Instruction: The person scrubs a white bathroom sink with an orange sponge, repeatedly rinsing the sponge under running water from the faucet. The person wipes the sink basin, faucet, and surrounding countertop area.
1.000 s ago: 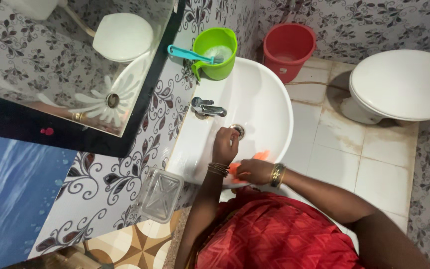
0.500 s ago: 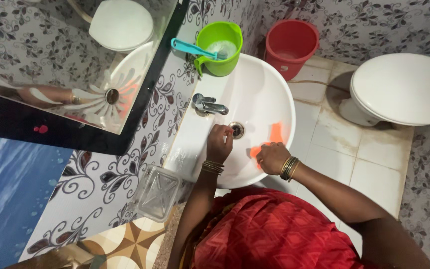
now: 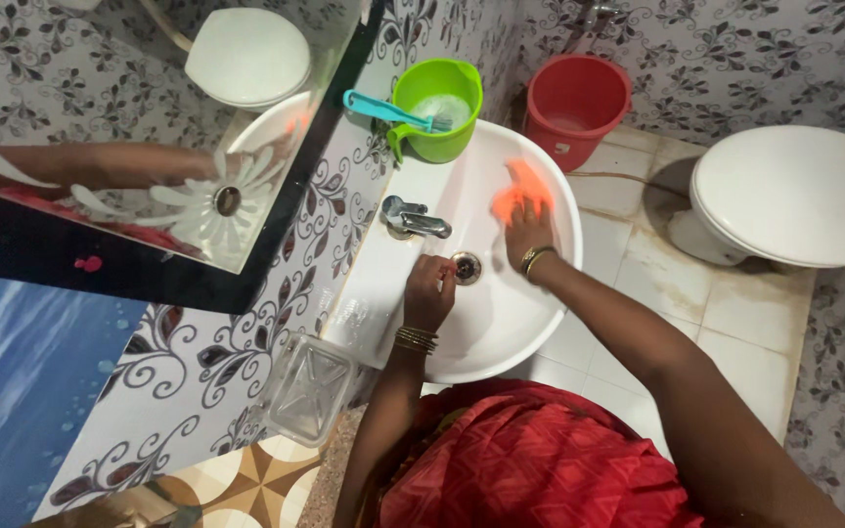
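The left hand (image 3: 429, 291) has stayed put, fingers curled and resting on the basin (image 3: 501, 323) beside the drain (image 3: 466, 266). The right hand (image 3: 526, 233), pressing the orange cloth (image 3: 518, 192) flat, has swept from the near rim to the far side, so wiping now covers the part below the green jug (image 3: 439, 110).

White basin (image 3: 501, 323) and tiled floor (image 3: 735, 313).
On my basin's rim sits a green mug (image 3: 437, 122); on the floor stand a red bucket (image 3: 576, 98) and toilet (image 3: 794, 196).
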